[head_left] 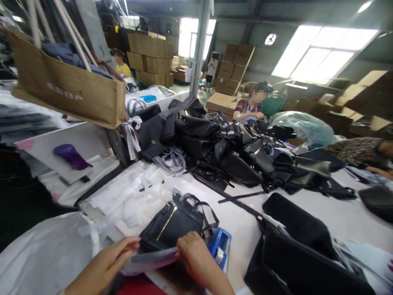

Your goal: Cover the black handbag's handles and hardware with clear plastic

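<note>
My right hand (195, 255) is closed on one end of a long greyish strip (153, 260) that looks wrapped in translucent plastic. My left hand (106, 262) is by the strip's other end, fingers stretched out and apart from the thumb; whether it touches the strip is hard to see. Just beyond both hands lies a black handbag (172, 223) with a slanted gold zip and looped handles. Beside my right hand stands a blue tape dispenser (220, 248) holding a roll of tape.
Black bags (196, 127) are heaped across the table's far side. A large open black bag (303, 250) stands at right. White wrapping (138, 200) and a plastic sheet (46, 254) lie at left, under a hanging tan bag (67, 86). A co-worker (250, 104) sits beyond the heap.
</note>
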The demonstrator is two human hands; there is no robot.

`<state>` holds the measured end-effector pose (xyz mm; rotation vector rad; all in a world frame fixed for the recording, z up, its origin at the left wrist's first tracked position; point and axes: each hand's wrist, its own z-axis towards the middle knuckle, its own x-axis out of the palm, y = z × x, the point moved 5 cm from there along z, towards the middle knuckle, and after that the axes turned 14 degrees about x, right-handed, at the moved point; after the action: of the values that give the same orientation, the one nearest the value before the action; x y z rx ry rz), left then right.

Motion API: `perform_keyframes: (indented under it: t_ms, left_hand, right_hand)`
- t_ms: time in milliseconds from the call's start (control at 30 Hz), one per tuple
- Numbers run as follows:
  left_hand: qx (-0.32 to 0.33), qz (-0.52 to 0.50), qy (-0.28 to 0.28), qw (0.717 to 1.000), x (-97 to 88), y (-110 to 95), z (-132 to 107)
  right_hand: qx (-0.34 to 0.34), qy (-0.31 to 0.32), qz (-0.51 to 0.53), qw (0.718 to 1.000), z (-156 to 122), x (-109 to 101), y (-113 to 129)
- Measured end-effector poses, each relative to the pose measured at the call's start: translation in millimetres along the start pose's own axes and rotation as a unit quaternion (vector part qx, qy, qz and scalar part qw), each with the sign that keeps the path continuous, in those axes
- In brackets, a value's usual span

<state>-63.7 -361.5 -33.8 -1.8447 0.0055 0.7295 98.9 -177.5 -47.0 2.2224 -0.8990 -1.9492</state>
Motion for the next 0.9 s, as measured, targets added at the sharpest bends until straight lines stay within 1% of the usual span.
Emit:
perform_keyframes:
  t_ms: [33, 100, 133, 167, 200, 267, 300, 367, 433, 500, 567, 633, 767, 900]
  left_hand:
    - [0.034, -0.006, 0.027, 0.999, 10.7, -6, 8]
    - [0.112, -0.013, 0.111, 0.987, 37.9, -20, 30]
    - [0.136, -0.013, 0.157, 0.978, 52.1, -24, 40]
    - [0.142, -0.02, 0.201, 0.969, 65.3, -26, 48]
    - [0.131, -0.04, 0.235, 0.962, 76.6, -26, 54]
    - [0.075, -0.115, 0.274, 0.952, 91.4, -20, 59]
    - [0.042, -0.157, 0.278, 0.947, 94.6, -15, 59]
    - [-0.007, -0.211, 0.263, 0.941, 94.2, -6, 57]
    - [-0.035, -0.224, 0.239, 0.944, 88.4, 4, 55]
    - [-0.054, -0.226, 0.211, 0.949, 80.8, 11, 52]
    - [-0.066, -0.229, 0.189, 0.953, 74.1, 17, 50]
    - [-0.065, -0.223, 0.176, 0.957, 68.7, 22, 48]
    - [-0.062, -0.203, 0.152, 0.965, 60.9, 30, 45]
    - [-0.065, -0.214, 0.128, 0.966, 59.6, 32, 44]
  right_hand:
    - [-0.001, -0.002, 0.0, 1.0, -1, 0, 3]
    - [-0.003, -0.008, 0.0, 1.0, -3, -1, 8]
    - [-0.003, -0.01, 0.0, 1.0, -4, -1, 11]
    - [-0.001, -0.013, -0.001, 1.0, -5, -2, 14]
    - [0.003, -0.015, 0.0, 1.0, -6, -2, 15]
    - [0.016, -0.017, 0.018, 1.0, -7, -3, 16]
    - [0.025, -0.02, 0.039, 0.999, -9, -5, 15]
    - [0.041, -0.033, 0.089, 0.995, -12, -9, 7]
    - [0.061, -0.047, 0.117, 0.99, -15, -12, -6]
    - [0.076, -0.04, 0.106, 0.991, -15, -11, -20]
    - [0.074, -0.014, 0.078, 0.994, -11, -6, -30]
    - [0.058, 0.008, 0.057, 0.997, -5, 0, -34]
    - [0.028, 0.031, 0.052, 0.998, 8, 11, -27]
    - [0.028, 0.058, 0.045, 0.997, 14, 19, -22]
